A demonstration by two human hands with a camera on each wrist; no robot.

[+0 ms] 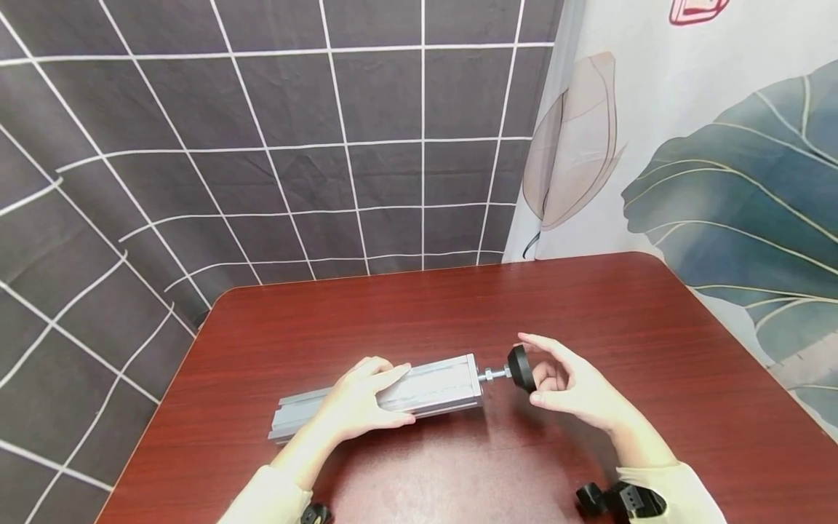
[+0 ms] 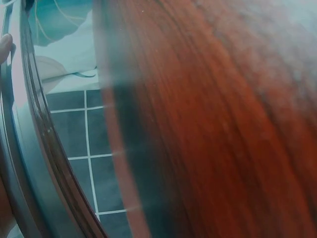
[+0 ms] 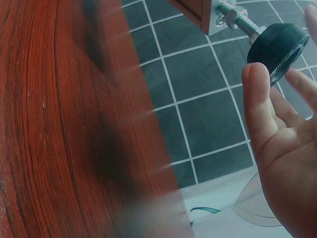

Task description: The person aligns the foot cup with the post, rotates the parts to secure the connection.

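An aluminium profile (image 1: 432, 386) with grooved sides lies at a slant above the wooden table, and its long side also shows in the left wrist view. My left hand (image 1: 360, 400) grips it around the middle, thumb on the near side and fingers over the top. From its right end sticks a threaded rod (image 3: 240, 20) with a nut, carrying a black levelling foot (image 1: 520, 369). My right hand (image 1: 583, 389) has its thumb and fingers curled around the rim of that foot. In the right wrist view the thumb (image 3: 257, 84) lies against the foot's edge.
The reddish-brown table (image 1: 366, 313) has rounded back corners. Behind it hangs a dark cloth with a white grid (image 1: 386, 175), and to the right a white curtain with leaf prints (image 1: 720, 182). A dark wrist device (image 1: 622, 501) sits at the right sleeve.
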